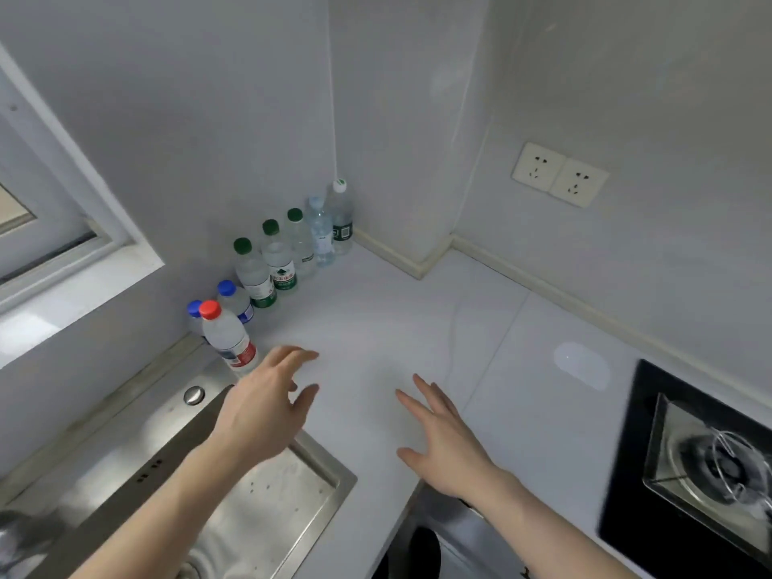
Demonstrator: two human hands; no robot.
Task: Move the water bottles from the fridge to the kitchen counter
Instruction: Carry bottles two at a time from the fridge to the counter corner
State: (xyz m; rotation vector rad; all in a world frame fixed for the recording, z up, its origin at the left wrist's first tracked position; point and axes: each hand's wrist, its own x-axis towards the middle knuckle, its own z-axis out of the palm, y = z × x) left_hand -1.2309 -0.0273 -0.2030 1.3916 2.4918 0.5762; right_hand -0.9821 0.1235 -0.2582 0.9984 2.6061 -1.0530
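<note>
Eight water bottles (275, 261) stand upright in a row along the wall on the white counter (376, 319), from 9 o'clock toward the corner at 12 o'clock. The nearest one, the red-capped bottle (227, 338), stands just beside the sink (259, 495). The left hand (261, 411) hovers near it with fingers spread, holding nothing. The right hand (443, 445) is flat and open over the counter, also empty. A gas stove (710, 465) sits at 4 o'clock.
</note>
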